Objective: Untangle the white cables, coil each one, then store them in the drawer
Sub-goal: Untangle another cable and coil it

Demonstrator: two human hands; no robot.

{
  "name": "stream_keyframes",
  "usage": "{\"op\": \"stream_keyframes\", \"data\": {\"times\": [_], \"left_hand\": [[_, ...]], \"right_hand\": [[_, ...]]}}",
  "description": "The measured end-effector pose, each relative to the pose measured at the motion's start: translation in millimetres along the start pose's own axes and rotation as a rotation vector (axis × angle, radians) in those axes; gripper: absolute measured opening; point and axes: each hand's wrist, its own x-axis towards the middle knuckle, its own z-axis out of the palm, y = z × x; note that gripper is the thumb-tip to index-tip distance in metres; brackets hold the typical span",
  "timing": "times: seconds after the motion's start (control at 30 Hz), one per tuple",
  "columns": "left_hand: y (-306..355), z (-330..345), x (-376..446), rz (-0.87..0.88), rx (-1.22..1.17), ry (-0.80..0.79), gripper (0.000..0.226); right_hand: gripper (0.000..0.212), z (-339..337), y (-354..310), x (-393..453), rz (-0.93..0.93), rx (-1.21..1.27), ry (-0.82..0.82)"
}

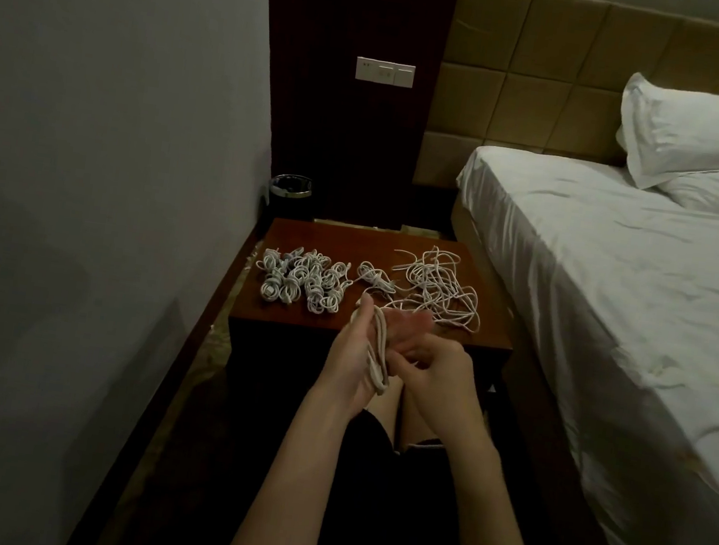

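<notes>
My left hand (pixel 354 354) holds several loops of a white cable (pixel 376 357) in front of the wooden nightstand (pixel 292 316). My right hand (pixel 435 374) is beside it, fingers curled, touching the same loops. The cable's free end runs up onto the tabletop. Several coiled white cables (pixel 301 280) lie in a group on the left of the top. One small coiled cable (pixel 373 276) lies in the middle. A loose tangle of white cables (pixel 440 289) covers the right part. No drawer front shows; my arms hide it.
A bed (pixel 623 270) with white sheets and a pillow (pixel 705 135) stands close on the right. A grey wall runs along the left. A small bin (pixel 290 192) sits behind the nightstand, under a wall switch panel (pixel 384 72). My knees (pixel 394 414) are below my hands.
</notes>
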Motion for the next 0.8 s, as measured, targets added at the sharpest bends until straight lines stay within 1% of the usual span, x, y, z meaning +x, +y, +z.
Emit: {"op": "stream_keyframes", "data": {"times": [0.03, 0.1, 0.17, 0.23, 0.33, 0.4, 0.47, 0.57, 0.7, 0.8], "left_hand": [[-0.1, 0.2, -0.7, 0.000, -0.053, 0.012, 0.055], [0.9, -1.1, -1.6, 0.039, -0.186, 0.055, 0.053], [6.0, -5.6, 0.0, 0.074, -0.309, 0.131, 0.052], [11.9, -10.3, -0.1, 0.091, -0.352, 0.168, 0.051], [15.9, -13.8, -1.4, 0.110, -0.280, 0.176, 0.049], [13.1, -13.0, -0.8, 0.125, -0.197, 0.190, 0.050], [10.5, -12.2, 0.1, 0.137, -0.146, 0.202, 0.050], [8.5, -12.3, 0.6, 0.114, -0.093, 0.200, 0.051], [-1.4, -8.4, 1.9, 0.004, 0.007, 0.187, 0.056], [-1.0, -2.1, -0.5, -0.094, 0.000, 0.135, 0.057]], "right_hand": [[0.008, 3.2, 4.0, 0.7, 0.007, -0.005, -0.004], [0.002, -0.6, 8.7, 1.7, 0.053, -0.008, -0.079], [0.005, -13.2, 9.7, 0.6, 0.098, 0.040, -0.152], [0.005, -24.7, 8.8, -0.4, 0.090, 0.086, -0.200], [0.004, -30.7, 0.3, -1.2, 0.032, 0.060, -0.252], [0.004, -30.9, -3.8, -0.4, -0.001, -0.007, -0.288], [0.004, -30.6, -8.6, 0.3, -0.030, -0.074, -0.361], [0.007, -26.8, -13.2, -0.8, -0.051, -0.101, -0.425], [0.030, -14.8, -20.1, -2.8, -0.091, -0.154, -0.416], [0.038, -11.7, -19.5, -2.6, -0.087, -0.158, -0.373]]}}
